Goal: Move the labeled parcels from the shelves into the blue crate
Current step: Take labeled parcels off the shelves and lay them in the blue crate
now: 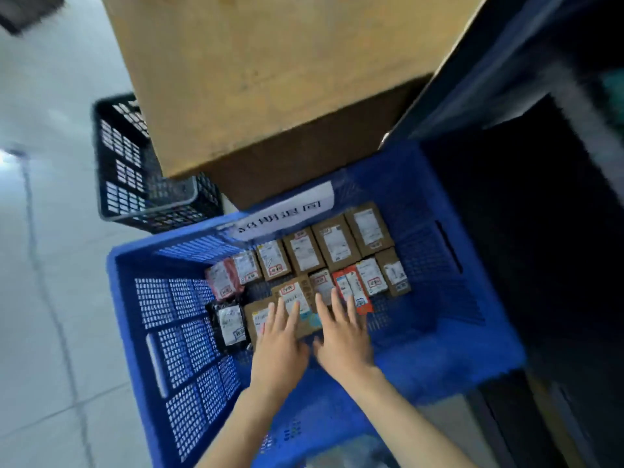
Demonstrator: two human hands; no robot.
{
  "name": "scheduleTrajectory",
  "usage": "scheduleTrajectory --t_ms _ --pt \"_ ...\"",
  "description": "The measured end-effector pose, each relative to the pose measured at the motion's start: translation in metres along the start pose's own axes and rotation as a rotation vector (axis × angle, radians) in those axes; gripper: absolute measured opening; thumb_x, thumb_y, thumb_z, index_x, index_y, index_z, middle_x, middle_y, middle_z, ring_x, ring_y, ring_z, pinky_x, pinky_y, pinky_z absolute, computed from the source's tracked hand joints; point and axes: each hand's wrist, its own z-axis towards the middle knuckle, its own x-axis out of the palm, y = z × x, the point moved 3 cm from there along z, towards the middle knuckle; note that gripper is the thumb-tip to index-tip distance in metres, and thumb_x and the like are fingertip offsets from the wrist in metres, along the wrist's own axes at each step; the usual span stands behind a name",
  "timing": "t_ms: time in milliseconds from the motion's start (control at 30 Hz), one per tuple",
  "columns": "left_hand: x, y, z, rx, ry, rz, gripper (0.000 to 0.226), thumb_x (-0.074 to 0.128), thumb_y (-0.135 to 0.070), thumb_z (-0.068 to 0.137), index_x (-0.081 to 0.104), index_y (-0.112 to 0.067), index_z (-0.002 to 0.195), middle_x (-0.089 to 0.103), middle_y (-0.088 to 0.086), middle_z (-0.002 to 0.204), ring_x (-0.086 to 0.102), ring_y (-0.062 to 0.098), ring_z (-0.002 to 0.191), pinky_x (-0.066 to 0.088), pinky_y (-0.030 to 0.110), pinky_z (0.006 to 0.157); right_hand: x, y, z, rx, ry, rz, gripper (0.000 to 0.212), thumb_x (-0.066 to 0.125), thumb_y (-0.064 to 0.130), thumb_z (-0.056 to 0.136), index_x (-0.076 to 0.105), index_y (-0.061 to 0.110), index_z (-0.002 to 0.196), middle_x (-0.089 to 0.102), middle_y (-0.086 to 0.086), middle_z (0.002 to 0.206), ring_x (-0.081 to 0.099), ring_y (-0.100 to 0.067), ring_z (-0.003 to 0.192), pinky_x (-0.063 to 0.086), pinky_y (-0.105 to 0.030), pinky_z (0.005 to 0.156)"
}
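Observation:
A big blue crate [449, 359] fills the middle of the head view, with several labeled parcels lying flat on its floor. Both my hands reach down into it. My left hand [278, 346] lies with straight fingers on a brown box parcel [297, 298] near the crate's middle. My right hand [341, 336] rests flat beside it, fingertips touching the same box and a red-and-white parcel [353, 292]. A black bag parcel [231, 324] sits to the left. Brown boxes [334, 244] line the far row.
A large cardboard box [270, 79] looms above the crate's far side. A black crate [135, 170] stands on the pale floor to the left. Dark blue shelving [506, 79] rises on the right. A white paper label [287, 214] hangs on the crate's far wall.

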Motion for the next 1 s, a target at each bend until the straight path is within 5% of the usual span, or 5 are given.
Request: scheduleTrajectory --t_ms 400,600,1000 --pt "-0.163 -0.156 -0.187 0.381 -0.181 -0.016 0.077 0.054 -0.025 0.098 0.007 -0.022 0.158 0.002 -0.001 0.166 -0.007 0.019 0.153 0.01 0.039 0.123 -0.198 -0.025 -0.243 0.288 -0.463 0.1 0.079 0.053 0.045 0.093 0.007 0.027 0.155 0.004 -0.009 0.164 0.005 -0.036 0.149 0.014 -0.057 0.117" --pt "-0.159 -0.234 -0.294 0.788 -0.164 0.011 0.078 0.057 -0.027 0.096 0.01 -0.022 0.158 0.004 0.003 0.166 -0.007 0.021 0.153 0.008 0.036 0.122 -0.206 -0.016 -0.389 0.511 -0.757 0.124 0.079 0.057 0.045 0.09 0.017 0.024 0.154 0.018 -0.011 0.162 0.015 -0.037 0.148 0.018 -0.057 0.116" --pt "-0.086 -0.335 -0.505 1.388 -0.014 0.116 0.076 0.06 -0.028 0.095 0.017 -0.022 0.157 0.015 -0.001 0.165 0.0 0.017 0.153 0.013 0.033 0.122 -0.133 -0.043 -0.681 0.982 -1.157 0.33 0.072 0.051 0.039 0.095 0.014 0.024 0.155 0.013 0.004 0.163 0.007 -0.018 0.151 0.008 -0.037 0.122"
